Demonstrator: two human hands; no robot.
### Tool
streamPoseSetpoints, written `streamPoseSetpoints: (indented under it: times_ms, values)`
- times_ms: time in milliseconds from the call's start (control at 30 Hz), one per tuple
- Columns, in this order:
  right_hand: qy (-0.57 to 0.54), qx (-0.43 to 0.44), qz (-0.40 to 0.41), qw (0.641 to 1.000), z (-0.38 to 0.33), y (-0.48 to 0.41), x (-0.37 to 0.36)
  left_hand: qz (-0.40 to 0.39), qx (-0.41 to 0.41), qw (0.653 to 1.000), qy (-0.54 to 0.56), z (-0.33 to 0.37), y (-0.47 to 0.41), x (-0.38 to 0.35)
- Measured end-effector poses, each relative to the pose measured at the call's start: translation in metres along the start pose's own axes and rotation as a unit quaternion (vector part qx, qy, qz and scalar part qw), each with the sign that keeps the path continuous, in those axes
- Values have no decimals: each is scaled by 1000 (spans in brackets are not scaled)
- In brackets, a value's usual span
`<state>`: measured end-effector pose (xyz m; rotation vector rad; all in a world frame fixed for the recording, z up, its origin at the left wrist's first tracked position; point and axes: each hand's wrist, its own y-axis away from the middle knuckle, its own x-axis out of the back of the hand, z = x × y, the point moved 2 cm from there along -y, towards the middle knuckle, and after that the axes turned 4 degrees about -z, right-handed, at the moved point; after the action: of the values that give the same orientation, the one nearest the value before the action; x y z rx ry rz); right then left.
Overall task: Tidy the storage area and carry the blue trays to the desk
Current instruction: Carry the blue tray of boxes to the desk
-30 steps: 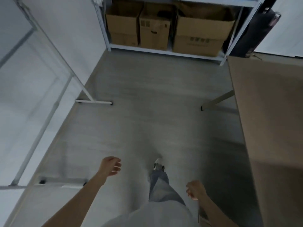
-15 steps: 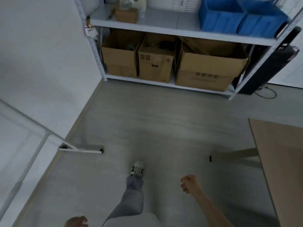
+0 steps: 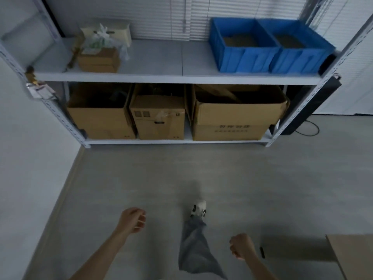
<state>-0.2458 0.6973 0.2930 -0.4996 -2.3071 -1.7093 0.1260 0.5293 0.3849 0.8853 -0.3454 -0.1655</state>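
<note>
- Two blue trays touch side by side at the right end of the upper shelf (image 3: 161,63): left tray (image 3: 242,57) and right tray (image 3: 300,57). Each holds something flat and brown.
- Three cardboard boxes (image 3: 159,120) fill the lower shelf.
- Left hand (image 3: 132,220) is over the floor, fingers (image 3: 141,218) loosely curled, empty.
- Right hand (image 3: 242,249) is a closed, empty fist near the table (image 3: 353,257) corner.

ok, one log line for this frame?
stage: facing shelving unit | left hand: empty, loosely curled | right hand: empty, fisted | left blue tray, right blue tray: on upper shelf, untouched
</note>
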Motion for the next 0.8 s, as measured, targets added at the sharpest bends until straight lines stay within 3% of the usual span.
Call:
streamPoseSetpoints:
  times_ms: [167,300,500,633,733,800]
  values:
    - [-8,110,-58,992,-238,-50,39,44,109,993,17,55,-79,-5]
    - [-33,196,-43,979,-399,-67,86,36,150,987,34,157,-138,-25]
    - [-79,267,-16,960,-555,-84,167,-23,12,999,-33,394,-226,-111]
    - [-201,285,1,937,-639,-102,225,-83,-99,990,-48,563,-280,-181]
    - [-355,274,-8,894,-708,-119,267,-125,-160,979,-31,673,-309,-224]
    - [-483,248,-46,839,-749,-132,287,-142,-193,971,-18,736,-320,-246]
